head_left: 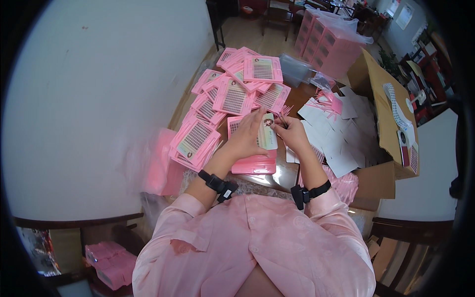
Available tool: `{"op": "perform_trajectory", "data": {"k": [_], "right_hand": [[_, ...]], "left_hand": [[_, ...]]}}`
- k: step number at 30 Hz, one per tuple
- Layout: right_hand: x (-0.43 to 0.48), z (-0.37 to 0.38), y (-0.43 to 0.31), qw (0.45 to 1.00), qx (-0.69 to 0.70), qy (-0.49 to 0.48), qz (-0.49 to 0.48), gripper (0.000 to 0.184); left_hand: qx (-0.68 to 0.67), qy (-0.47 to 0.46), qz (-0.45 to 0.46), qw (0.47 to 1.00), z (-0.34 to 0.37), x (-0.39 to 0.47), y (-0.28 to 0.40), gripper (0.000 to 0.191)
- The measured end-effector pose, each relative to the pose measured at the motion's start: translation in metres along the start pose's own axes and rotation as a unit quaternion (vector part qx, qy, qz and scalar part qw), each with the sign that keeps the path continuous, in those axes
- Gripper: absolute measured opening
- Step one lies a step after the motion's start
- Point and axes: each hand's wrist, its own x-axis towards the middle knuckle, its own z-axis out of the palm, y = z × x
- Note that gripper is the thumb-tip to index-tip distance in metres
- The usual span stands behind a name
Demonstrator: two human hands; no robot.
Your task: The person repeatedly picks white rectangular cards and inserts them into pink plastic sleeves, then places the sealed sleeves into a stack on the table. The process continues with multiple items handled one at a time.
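Before me on the dark table lies a pink tray [234,125] with rows of eyelash clusters. A printed lash card [270,141] lies over its right part. My left hand [246,136] rests spread over the tray and card, and partly hides both. At the card's upper right edge is my right hand [290,132], its thumb and fingers closed on what looks like tweezers [282,119], mostly hidden by the fingers. Just below the left hand are stacked pink plastic cases [256,166]. Overlapping pink lash trays [233,97] are heaped beyond and to the left.
White cards [334,131] spread towards an open cardboard box [393,111] on the right, with thin pink sticks [326,105] on top. A wall [111,111] borders the left side. Pink drawer units [326,44] under plastic stand beyond the table.
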Motion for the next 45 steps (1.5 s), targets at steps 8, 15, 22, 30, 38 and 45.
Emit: {"op": "perform_trajectory", "data": {"k": [8, 15, 22, 30, 38, 45], "right_hand": [[0.022, -0.001, 0.033, 0.948, -0.297, 0.108, 0.038, 0.023], [0.034, 0.045, 0.049, 0.939, -0.336, 0.056, 0.053, 0.022], [0.030, 0.067, 0.068, 0.884, -0.451, 0.046, 0.118, 0.025], [-0.001, 0.063, 0.086, 0.906, -0.359, 0.216, 0.058, 0.027], [-0.006, 0.056, 0.078, 0.952, -0.244, 0.183, 0.035, 0.029], [-0.023, -0.021, 0.131, 0.928, -0.175, 0.302, 0.129, 0.031]], "left_hand": [[0.061, 0.126, -0.394, 0.908, 0.010, -0.081, -0.107, 0.054], [-0.096, 0.036, -0.431, 0.897, 0.039, -0.088, -0.114, 0.030], [0.000, 0.131, -0.376, 0.917, 0.052, -0.088, -0.110, 0.015], [-0.017, 0.157, -0.378, 0.912, 0.050, -0.085, -0.102, 0.015], [-0.115, 0.210, -0.354, 0.904, 0.045, -0.084, -0.110, 0.033], [0.003, 0.449, -0.464, 0.764, 0.004, -0.136, -0.180, 0.040]]}}
